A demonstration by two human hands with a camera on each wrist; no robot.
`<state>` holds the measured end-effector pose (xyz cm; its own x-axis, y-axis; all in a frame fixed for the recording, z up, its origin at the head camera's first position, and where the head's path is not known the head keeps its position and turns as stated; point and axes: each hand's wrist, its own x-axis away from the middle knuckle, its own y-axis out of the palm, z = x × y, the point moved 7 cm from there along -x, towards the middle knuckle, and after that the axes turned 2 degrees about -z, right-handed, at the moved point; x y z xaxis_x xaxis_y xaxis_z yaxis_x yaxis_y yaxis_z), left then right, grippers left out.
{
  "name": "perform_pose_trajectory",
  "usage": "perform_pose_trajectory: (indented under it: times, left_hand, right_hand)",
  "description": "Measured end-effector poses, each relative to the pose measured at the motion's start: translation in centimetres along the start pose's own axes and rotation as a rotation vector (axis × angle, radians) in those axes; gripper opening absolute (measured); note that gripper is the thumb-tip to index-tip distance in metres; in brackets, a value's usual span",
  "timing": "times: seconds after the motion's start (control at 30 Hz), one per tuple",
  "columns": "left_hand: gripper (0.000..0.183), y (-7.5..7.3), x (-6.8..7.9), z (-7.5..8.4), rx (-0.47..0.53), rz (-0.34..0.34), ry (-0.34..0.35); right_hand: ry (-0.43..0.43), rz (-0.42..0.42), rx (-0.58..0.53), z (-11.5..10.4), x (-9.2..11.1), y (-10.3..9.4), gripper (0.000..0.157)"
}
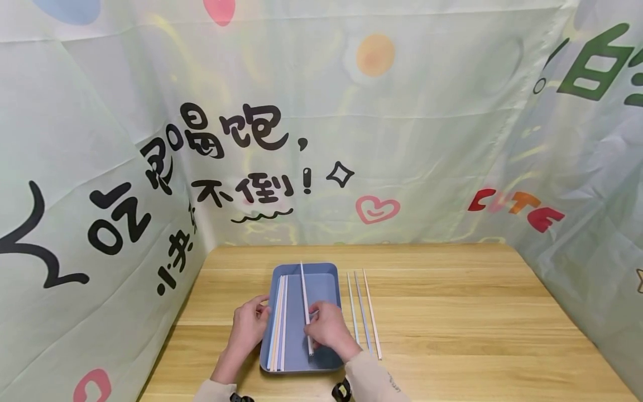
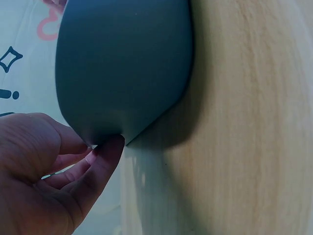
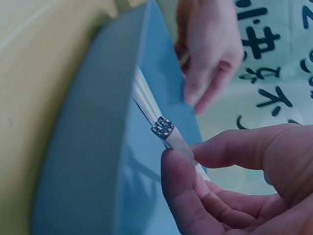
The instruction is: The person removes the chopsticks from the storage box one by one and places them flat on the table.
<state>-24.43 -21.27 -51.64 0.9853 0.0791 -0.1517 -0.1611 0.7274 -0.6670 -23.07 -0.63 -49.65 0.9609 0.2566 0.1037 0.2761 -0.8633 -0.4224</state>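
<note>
My right hand (image 1: 329, 326) pinches a pale chopstick (image 1: 304, 296) between thumb and fingers, over the middle of the blue tray (image 1: 324, 357). The chopstick's near end (image 3: 163, 127), dark with white specks, points toward me in the right wrist view. At the tray's left side, my left hand (image 1: 249, 324) grips the rim, with the thumb (image 2: 111, 152) against the outer wall. Several pastel chopsticks (image 1: 278, 329) lie side by side lengthwise along the left inside of the tray.
Right of the tray, three more chopsticks lie on the wooden table (image 1: 452, 318): a light blue one (image 1: 353, 307), a bluish-purple one (image 1: 363, 312) and a pinkish one (image 1: 372, 312). Printed cloth (image 1: 427, 139) hangs behind the table and along both sides.
</note>
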Motion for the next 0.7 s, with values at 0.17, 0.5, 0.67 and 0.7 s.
perform_pose_trajectory:
  times: [0.17, 0.5, 0.67, 0.7]
  left_hand:
    - [0.032, 0.0, 0.0, 0.1, -0.007, 0.002, -0.001]
    - [0.033, 0.0, 0.0, 0.0, -0.007, -0.009, -0.020]
    - [0.032, 0.0, 0.1, 0.1, -0.006, -0.012, -0.025]
    - [0.032, 0.0, 0.1, 0.1, -0.004, -0.013, -0.025]
  right_hand:
    - [0.013, 0.049, -0.015, 0.6, -0.1, -2.4, 0.035]
    - [0.077, 0.136, 0.004, 2.4, 0.2, -7.1, 0.042]
    - [0.100, 0.171, 0.033, 3.7, 0.7, -9.1, 0.041]
    - [0.106, 0.177, 0.037, 4.0, 0.8, -9.4, 0.040]
